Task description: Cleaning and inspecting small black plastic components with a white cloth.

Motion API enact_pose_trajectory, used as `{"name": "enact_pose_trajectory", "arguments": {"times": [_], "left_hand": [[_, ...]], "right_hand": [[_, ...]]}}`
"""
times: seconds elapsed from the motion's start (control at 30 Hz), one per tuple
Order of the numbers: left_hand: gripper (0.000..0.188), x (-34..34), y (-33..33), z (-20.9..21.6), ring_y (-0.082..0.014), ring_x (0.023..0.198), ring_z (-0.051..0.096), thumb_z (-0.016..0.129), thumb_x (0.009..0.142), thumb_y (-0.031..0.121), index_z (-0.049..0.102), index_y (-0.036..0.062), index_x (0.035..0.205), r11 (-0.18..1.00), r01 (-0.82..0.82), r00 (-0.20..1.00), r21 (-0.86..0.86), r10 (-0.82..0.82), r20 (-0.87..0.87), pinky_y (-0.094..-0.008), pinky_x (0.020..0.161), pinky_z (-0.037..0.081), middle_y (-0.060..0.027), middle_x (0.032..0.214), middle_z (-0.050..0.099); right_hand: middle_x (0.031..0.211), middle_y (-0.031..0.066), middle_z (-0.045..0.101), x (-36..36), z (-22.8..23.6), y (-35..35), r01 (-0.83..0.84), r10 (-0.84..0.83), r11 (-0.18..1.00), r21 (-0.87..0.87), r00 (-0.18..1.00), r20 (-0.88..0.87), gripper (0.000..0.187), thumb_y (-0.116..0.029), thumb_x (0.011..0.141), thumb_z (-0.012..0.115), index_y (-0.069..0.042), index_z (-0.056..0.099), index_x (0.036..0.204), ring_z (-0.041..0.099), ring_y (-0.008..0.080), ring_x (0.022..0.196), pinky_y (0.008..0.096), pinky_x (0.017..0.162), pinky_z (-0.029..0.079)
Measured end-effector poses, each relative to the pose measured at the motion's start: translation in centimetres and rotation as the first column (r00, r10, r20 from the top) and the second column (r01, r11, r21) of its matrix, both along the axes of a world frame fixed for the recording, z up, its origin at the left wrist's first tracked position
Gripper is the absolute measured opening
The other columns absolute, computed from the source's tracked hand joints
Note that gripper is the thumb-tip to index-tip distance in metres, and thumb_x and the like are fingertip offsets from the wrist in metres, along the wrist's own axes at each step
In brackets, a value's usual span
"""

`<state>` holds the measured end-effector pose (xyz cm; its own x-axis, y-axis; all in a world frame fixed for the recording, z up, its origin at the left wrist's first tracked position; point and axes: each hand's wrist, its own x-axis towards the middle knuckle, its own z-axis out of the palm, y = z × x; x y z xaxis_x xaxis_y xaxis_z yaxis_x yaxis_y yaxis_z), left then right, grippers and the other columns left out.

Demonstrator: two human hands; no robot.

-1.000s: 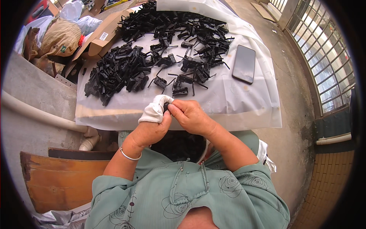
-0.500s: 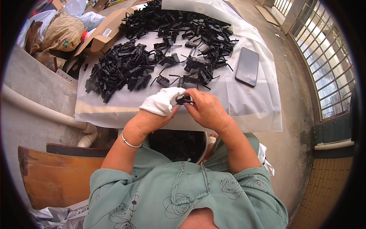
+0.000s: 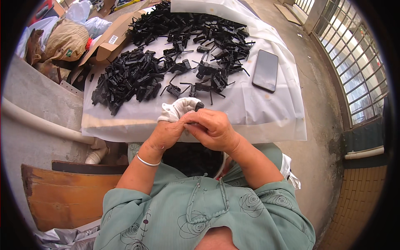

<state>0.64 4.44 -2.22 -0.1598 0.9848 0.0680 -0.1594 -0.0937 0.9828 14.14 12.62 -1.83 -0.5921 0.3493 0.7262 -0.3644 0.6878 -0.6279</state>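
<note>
My left hand point(image 3: 171, 121), partly covered by a white glove, is closed around a small black plastic part point(image 3: 199, 106). Only the part's end shows above the fingers. Against it my right hand point(image 3: 214, 128) is bare, with thumb and fingers pinched together at the left thumb. What lies inside that pinch is hidden. Just beyond the hands, several loose black plastic parts point(image 3: 174, 89) with thin bent arms lie on the white-covered table point(image 3: 266, 118).
A dense heap of black parts point(image 3: 127, 79) lies at the left, with more spread along the back. A dark phone point(image 3: 265, 71) rests on the right side. An open cardboard box point(image 3: 111, 46) stands at the far left. Below the table edge is a dark round tub point(image 3: 193, 156).
Both hands have come slightly nearer to me. The black part has turned in the left hand so its end points up, and the right fingers have shifted down to the left thumb.
</note>
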Motion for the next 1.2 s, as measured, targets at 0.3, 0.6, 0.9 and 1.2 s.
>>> {"name": "enact_pose_trajectory", "arguments": {"times": [0.3, 0.6, 0.9, 1.2], "left_hand": [[0.025, 0.8, -1.1, 3.0, -0.0069, 0.068, 0.054, 0.054, 0.086, 0.002, 0.049, -0.0004, 0.11, 0.999, 0.027, 1.0, -0.044, -0.027, 0.004, -0.0204, 0.056, 0.047, -0.0049, 0.092, 0.056], [0.022, 1.4, -0.6, 1.8, -0.0077, 0.072, 0.054, 0.056, 0.081, -0.001, 0.054, -0.0028, 0.103, 0.968, -0.224, 0.888, 0.118, 0.252, -0.384, -0.0219, 0.062, 0.047, -0.0048, 0.086, 0.058], [0.027, 0.8, -0.7, 0.6, -0.0101, 0.066, 0.049, 0.059, 0.079, -0.001, 0.052, -0.0014, 0.105, 0.95, -0.221, 0.754, 0.219, 0.309, -0.58, -0.024, 0.064, 0.045, -0.0049, 0.089, 0.056], [0.025, -0.8, -0.7, 1.7, -0.0035, 0.066, 0.044, 0.049, 0.09, 0.006, 0.041, 0.0066, 0.114, 0.985, -0.171, 0.985, 0.002, 0.171, -0.026, -0.0161, 0.054, 0.036, -0.002, 0.091, 0.056]], "right_hand": [[0.063, -0.0057, 0.044, 0.1, 0.2, -0.3, 0.176, -0.099, 0.817, -0.549, 0.981, 0.167, 0.02, -0.01, 0.08, 0.068, -0.005, 0.05, 0.076, 0.035, 0.0021, 0.055, 0.0188, 0.047, 0.031], [0.063, -0.0007, 0.05, 0.9, 0.4, 1.1, 0.085, -0.015, 0.983, -0.162, 0.92, 0.392, 0.024, -0.018, 0.092, 0.052, 0.001, 0.055, 0.078, 0.043, 0.0066, 0.061, 0.025, 0.055, 0.04], [0.065, 0.0, 0.053, -0.1, -0.8, 0.6, 0.03, 0.177, 0.827, -0.561, 0.934, 0.31, 0.023, -0.017, 0.091, 0.051, 0.001, 0.055, 0.078, 0.045, 0.0058, 0.063, 0.0236, 0.057, 0.041], [0.063, 0.0077, 0.054, 1.0, -0.2, 2.1, 0.139, -0.063, 0.98, -0.139, 0.893, 0.446, 0.013, -0.012, 0.082, 0.061, -0.002, 0.061, 0.091, 0.048, 0.0159, 0.053, 0.0266, 0.051, 0.04]]}}
